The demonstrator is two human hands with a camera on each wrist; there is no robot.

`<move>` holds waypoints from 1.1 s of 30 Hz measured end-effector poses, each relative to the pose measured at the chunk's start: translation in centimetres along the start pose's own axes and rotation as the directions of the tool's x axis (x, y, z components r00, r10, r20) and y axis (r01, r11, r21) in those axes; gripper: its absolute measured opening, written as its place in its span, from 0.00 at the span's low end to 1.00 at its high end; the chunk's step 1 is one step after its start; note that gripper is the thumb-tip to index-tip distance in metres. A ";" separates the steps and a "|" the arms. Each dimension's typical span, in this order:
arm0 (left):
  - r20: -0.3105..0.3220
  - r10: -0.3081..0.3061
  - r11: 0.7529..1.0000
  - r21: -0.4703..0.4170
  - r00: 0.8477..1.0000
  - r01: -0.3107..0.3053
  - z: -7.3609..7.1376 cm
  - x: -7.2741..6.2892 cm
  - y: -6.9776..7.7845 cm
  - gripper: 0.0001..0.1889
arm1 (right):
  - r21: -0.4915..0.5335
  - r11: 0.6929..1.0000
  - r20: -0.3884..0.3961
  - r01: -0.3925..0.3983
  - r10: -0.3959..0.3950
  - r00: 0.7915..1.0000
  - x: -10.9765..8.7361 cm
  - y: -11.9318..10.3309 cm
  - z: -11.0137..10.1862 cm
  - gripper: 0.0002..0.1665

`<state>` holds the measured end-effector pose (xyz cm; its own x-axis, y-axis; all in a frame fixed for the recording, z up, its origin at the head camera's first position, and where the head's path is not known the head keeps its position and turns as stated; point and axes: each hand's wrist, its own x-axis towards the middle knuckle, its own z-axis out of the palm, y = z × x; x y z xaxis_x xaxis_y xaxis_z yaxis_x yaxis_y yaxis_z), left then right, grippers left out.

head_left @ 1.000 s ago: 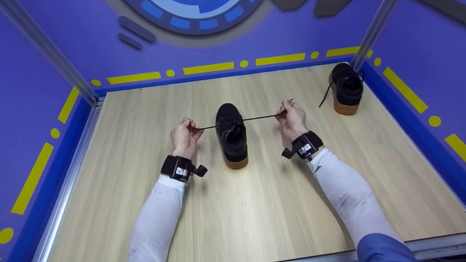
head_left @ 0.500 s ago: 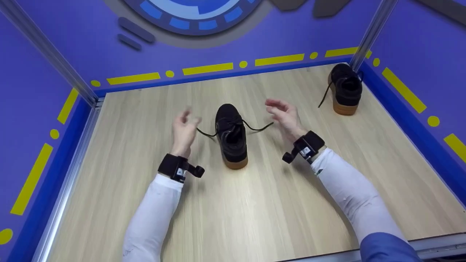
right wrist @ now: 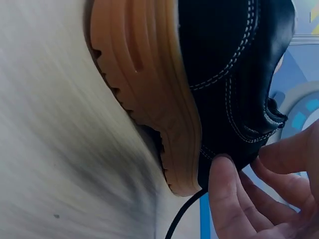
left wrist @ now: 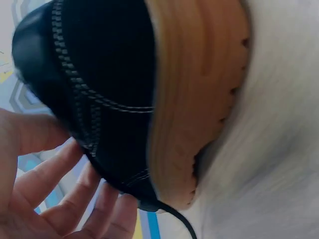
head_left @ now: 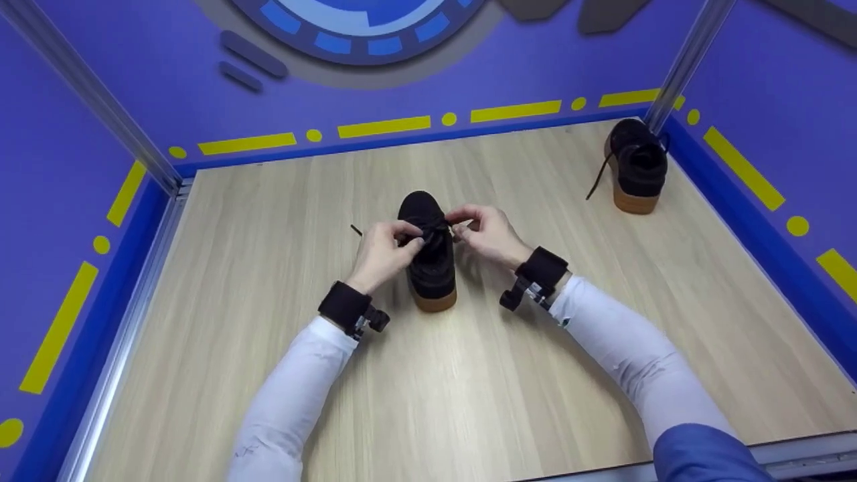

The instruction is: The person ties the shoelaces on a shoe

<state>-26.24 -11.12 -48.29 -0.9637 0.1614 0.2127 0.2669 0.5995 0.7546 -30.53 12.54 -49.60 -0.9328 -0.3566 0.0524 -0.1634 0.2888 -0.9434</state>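
Observation:
A black shoe (head_left: 428,258) with a tan sole stands mid-table, toe pointing away from me. My left hand (head_left: 402,242) and right hand (head_left: 469,224) meet over its tongue, and each pinches a strand of the black shoelace (head_left: 435,227) with curled fingers. One lace end (head_left: 355,229) sticks out to the left of the left hand. In the left wrist view the shoe (left wrist: 109,79) fills the frame, with curled fingers (left wrist: 55,199) beside it. In the right wrist view, fingers (right wrist: 234,199) touch the shoe's upper (right wrist: 224,64), and a lace (right wrist: 182,214) trails below.
A second black shoe (head_left: 636,164) stands in the back right corner, its lace hanging loose down its left side. The wooden table (head_left: 469,375) is enclosed by purple walls (head_left: 67,167) on the left, back and right. Its front edge is nearest me.
Both hands held the lace ends stretched out sideways, then let go. They have since come inward and now pinch the laces right over the shoe.

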 end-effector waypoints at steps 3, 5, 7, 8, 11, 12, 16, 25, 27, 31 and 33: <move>-0.020 0.014 1.000 0.025 1.000 -0.013 0.3 0.1 -0.1 0.06 | -0.016 1.000 -0.024 0.010 -0.010 1.000 0.1 0.1 0.3 0.15; -0.022 0.020 0.999 0.043 1.000 -0.019 0.4 0.1 0.0 0.04 | -0.040 0.999 -0.040 0.025 -0.027 0.999 0.1 0.1 0.3 0.13; -0.019 0.025 0.998 0.066 1.000 -0.023 0.4 0.2 0.0 0.04 | -0.069 0.997 -0.060 0.039 -0.043 0.997 0.1 0.2 0.3 0.11; -0.018 0.025 0.997 0.078 1.000 -0.023 0.4 0.3 0.1 0.03 | -0.088 0.995 -0.071 0.046 -0.053 0.996 0.1 0.2 0.2 0.10; -0.020 0.022 0.993 0.120 1.000 -0.020 0.4 0.3 0.0 0.03 | -0.148 0.987 -0.095 0.064 -0.079 0.992 0.1 0.3 0.0 0.08; -0.023 0.019 0.990 0.137 1.000 -0.015 0.4 0.3 0.0 0.03 | -0.169 0.983 -0.098 0.067 -0.084 0.992 0.0 0.4 0.0 0.07; -0.024 0.015 0.981 0.194 1.000 -0.010 0.3 0.3 -0.4 0.03 | -0.233 0.970 -0.083 0.075 -0.097 0.992 0.0 0.5 -0.2 0.08; 0.141 -0.036 0.990 0.141 0.989 0.016 -1.7 0.5 -0.1 0.06 | -0.200 0.979 -0.038 0.041 -0.050 0.998 -0.2 0.7 -0.1 0.07; 0.189 -0.050 0.994 0.108 0.981 0.030 -2.4 0.6 0.0 0.08 | -0.207 0.977 -0.033 0.048 -0.056 0.998 -0.2 0.7 -0.1 0.07; 0.296 -0.067 0.997 -0.011 0.953 0.074 -3.6 0.7 -0.1 0.11 | -0.227 0.972 -0.015 0.058 -0.063 0.998 -0.2 0.9 -0.1 0.09; 0.350 -0.061 0.990 -0.096 0.935 0.101 -4.0 0.7 -0.2 0.12 | -0.228 0.972 -0.009 0.057 -0.060 0.998 -0.2 0.9 -0.2 0.09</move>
<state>-26.98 -14.28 -45.79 -0.9190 0.3888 -0.0648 0.1679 0.5348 0.8281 -30.54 13.08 -50.43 -0.9240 -0.3656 0.1121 -0.2850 0.4629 -0.8394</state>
